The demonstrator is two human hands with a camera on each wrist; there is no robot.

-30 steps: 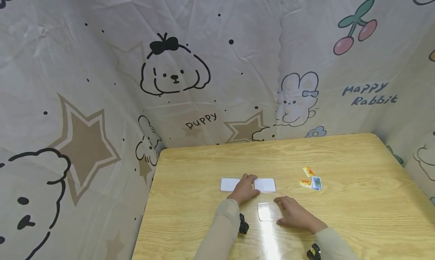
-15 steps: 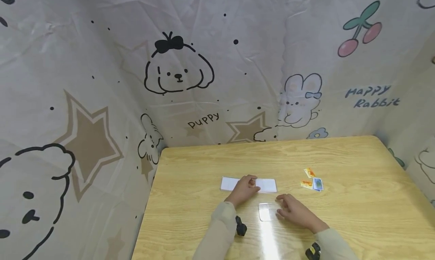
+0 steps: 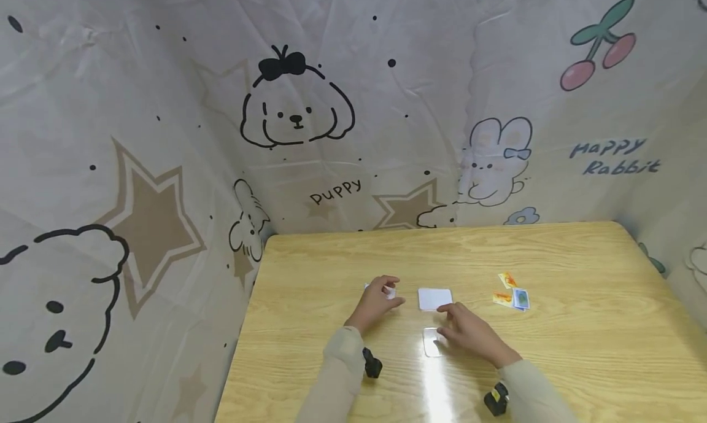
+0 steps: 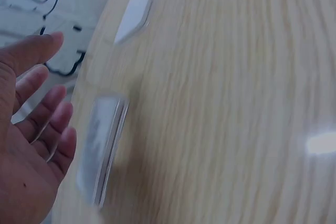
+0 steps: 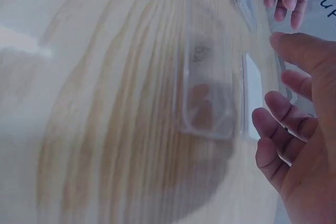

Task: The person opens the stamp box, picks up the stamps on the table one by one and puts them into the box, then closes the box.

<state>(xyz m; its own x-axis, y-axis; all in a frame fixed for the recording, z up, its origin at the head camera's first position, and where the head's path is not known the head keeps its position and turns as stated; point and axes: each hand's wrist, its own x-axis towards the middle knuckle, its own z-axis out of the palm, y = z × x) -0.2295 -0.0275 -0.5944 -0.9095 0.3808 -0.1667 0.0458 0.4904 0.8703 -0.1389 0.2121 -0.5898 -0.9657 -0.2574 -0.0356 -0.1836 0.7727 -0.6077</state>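
Note:
A white flat rectangular piece lies on the table, with a second one to its left, partly hidden by my left hand. In the left wrist view that second piece looks like a thin clear case with a white top. My left hand's fingers are loosely bent and hold nothing, apart from the case. A transparent rectangular case lies nearer me. My right hand hovers over its right side, thumb and fingers spread, holding nothing; it covers part of the case in the head view.
Several small printed cards lie at the right: an orange-yellow one, another orange one and a blue-edged one. The wooden table meets a patterned cloth behind and at the sides. Light glares off the tabletop.
My left hand has moved left, off the right-hand white piece and over the left one. My right hand has shifted slightly left over the transparent case. The head view has shifted slightly.

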